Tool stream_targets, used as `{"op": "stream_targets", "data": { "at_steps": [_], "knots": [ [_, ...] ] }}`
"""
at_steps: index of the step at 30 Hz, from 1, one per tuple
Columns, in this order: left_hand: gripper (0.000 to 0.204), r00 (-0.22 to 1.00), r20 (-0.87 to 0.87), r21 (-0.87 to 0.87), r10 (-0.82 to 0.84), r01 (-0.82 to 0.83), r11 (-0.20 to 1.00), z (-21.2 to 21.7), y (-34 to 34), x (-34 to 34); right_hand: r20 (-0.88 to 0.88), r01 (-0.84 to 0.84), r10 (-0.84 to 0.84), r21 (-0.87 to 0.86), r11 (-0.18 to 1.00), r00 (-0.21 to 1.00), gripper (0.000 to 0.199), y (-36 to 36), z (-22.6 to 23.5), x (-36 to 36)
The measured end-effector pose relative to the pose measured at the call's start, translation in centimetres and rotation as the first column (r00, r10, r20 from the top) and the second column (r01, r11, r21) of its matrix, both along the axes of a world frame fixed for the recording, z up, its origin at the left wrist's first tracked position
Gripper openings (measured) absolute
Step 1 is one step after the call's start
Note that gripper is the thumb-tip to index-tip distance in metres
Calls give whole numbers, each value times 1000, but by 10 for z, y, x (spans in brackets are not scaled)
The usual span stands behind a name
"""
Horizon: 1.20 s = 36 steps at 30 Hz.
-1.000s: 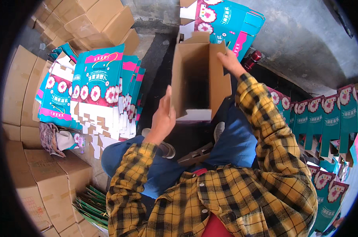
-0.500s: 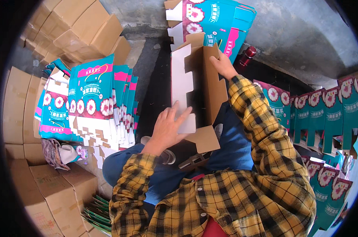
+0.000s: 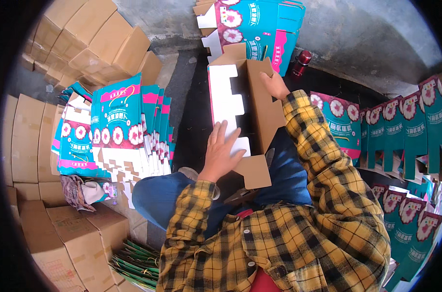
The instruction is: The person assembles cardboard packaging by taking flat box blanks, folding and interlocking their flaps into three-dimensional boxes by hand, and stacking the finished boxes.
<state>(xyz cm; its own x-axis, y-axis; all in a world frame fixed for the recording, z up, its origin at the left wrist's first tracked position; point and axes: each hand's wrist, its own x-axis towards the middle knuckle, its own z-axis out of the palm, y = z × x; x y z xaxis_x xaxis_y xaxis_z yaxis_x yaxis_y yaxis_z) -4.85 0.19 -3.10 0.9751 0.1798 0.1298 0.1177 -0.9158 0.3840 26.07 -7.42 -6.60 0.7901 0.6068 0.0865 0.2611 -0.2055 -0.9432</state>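
Note:
An unfolded cardboard carton (image 3: 263, 117), brown inside, stands open between my knees with its end flaps sticking out. Its left side carries a white notched flap (image 3: 224, 92). My left hand (image 3: 221, 155) lies on the near part of that flap, fingers outstretched and thumb apart. At the far right edge of the carton, my right hand (image 3: 275, 86) grips the brown side panel, thumb on the inside and the other fingers mostly hidden behind it.
Flat printed teal cartons stand on the left (image 3: 116, 112) and lie beyond my hands (image 3: 260, 24). Formed teal cartons (image 3: 391, 131) line the right. Plain brown boxes (image 3: 96, 36) are piled at the left. A red flask (image 3: 301, 63) stands near the wall; green cord-handled items (image 3: 135, 263) sit lower left.
My left hand has shifted slightly on the white flap and its fingers lie straighter. The carton has turned a little; my right hand keeps its hold on the far right edge.

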Motion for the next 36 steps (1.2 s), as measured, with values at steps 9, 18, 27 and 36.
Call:
{"op": "stream_targets", "data": {
  "at_steps": [9,18,27,36],
  "knots": [
    [52,988,145,-262,-48,85,961,12,-34,-56,-74,-3,6,35,999,997,40,-4,-14,4],
    [52,948,214,234,234,-282,930,-5,-67,11,-87,0,7,76,997,996,39,3,-18,-8],
    [63,961,171,-25,219,-218,976,-2,-85,23,-57,5,-1,63,998,998,50,-9,2,-31],
    [37,958,172,-243,229,-184,952,-7,30,-71,-139,-272,314,256,928,939,69,-43,48,-22]
  ]
}}
